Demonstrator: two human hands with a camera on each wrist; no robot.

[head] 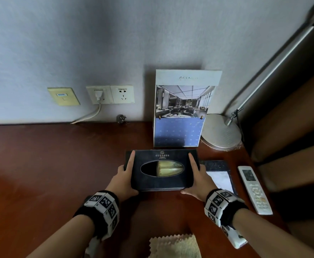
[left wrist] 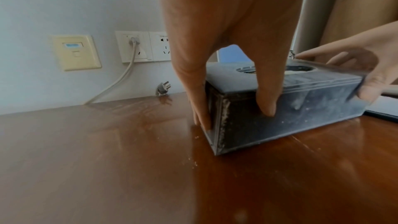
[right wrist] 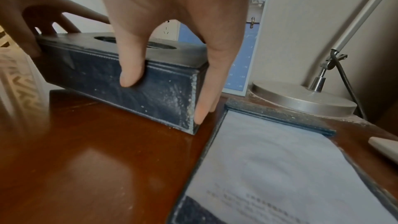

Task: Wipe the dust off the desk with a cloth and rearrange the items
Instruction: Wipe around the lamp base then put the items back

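A dusty black tissue box [head: 161,171] with an oval opening lies on the brown desk [head: 50,174], just in front of a standing calendar. My left hand [head: 128,175] grips its left end, with the thumb [left wrist: 267,101] on the near face and the fingers [left wrist: 200,108] down the end wall. My right hand [head: 194,175] grips the right end the same way, thumb [right wrist: 129,74] on the near face. I cannot tell whether the box [right wrist: 163,89] rests on the desk or is slightly raised. A pale yellow cloth [head: 174,246] lies at the desk's near edge between my forearms.
The calendar [head: 182,108] leans against the wall, with a round silver lamp base [head: 221,134] to its right. A dark folder with a white sheet [head: 220,177] and a white remote [head: 254,190] lie right of the box. Wall sockets [head: 109,94], a loose plug [head: 121,119] and brown curtains [head: 292,136] border the desk.
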